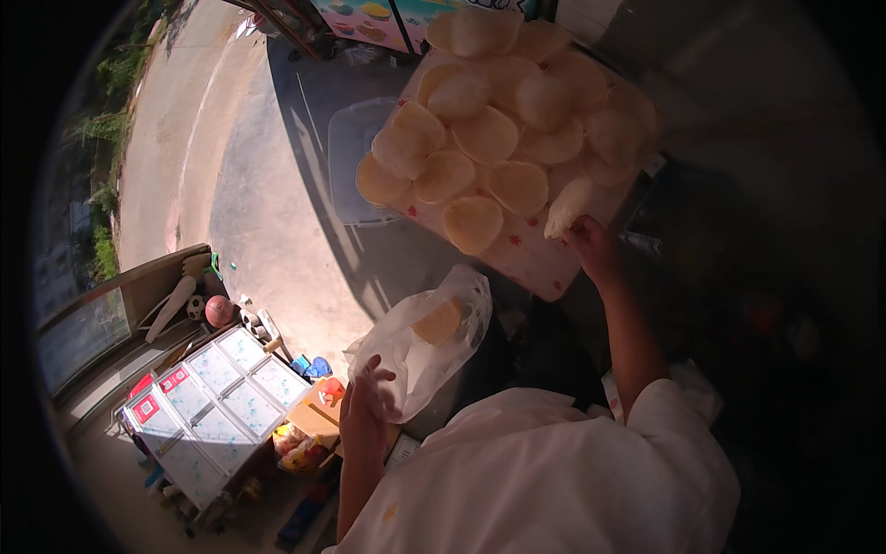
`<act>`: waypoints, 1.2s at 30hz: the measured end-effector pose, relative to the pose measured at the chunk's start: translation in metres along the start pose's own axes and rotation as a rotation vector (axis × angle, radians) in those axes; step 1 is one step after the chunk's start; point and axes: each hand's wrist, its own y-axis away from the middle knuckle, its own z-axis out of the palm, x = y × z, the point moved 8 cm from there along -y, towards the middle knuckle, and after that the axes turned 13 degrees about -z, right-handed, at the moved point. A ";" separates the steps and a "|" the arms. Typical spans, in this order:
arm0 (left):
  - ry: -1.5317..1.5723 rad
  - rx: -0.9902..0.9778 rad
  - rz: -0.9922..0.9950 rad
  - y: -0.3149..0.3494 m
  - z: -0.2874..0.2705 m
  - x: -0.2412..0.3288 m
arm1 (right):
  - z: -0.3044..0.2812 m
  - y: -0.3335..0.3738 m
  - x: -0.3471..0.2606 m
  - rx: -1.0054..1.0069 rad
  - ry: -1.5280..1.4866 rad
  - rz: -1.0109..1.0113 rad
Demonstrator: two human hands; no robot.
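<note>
Pale, cream-coloured and thin, a round puffed disc (569,205) is gripped in the right hand (583,231); the fingers are closed on its near edge, and the disc is tilted above the right side of the table. The left hand (363,406) is at the near side of a thin, semi-transparent plastic bag (406,355). Its fingers are partly spread, and I cannot tell whether they pinch the film. The mouth of the bag stands open, and through it one more disc (438,322) can be seen inside.

Farther out, many loose discs (486,135) lie overlapping on the table (546,275), which has a light top with small red figures. At its left side is a clear plastic box (348,175). At the lower left is a white panelled surface (212,383), with an orange ball (220,311) just beyond it.

In my judgement, such a disc is very light, dry and stiff, but brittle, so a hard squeeze could crack it. It is better to take it by the rim, softly, between thumb and fingertips. The bag, by contrast, should be limp and a little slippery.
</note>
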 end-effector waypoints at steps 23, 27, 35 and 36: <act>-0.107 0.161 -0.056 0.002 -0.018 -0.017 | 0.047 -0.089 0.135 0.065 0.732 0.124; -0.061 0.156 -0.065 0.001 -0.030 -0.025 | 0.040 -0.091 0.163 -0.049 0.519 0.231; 0.042 0.113 -0.097 -0.007 -0.031 -0.030 | 0.093 -0.074 0.082 -0.269 0.384 0.036; 0.051 0.102 -0.086 -0.007 -0.030 -0.028 | 0.109 -0.075 0.079 -0.304 0.390 0.019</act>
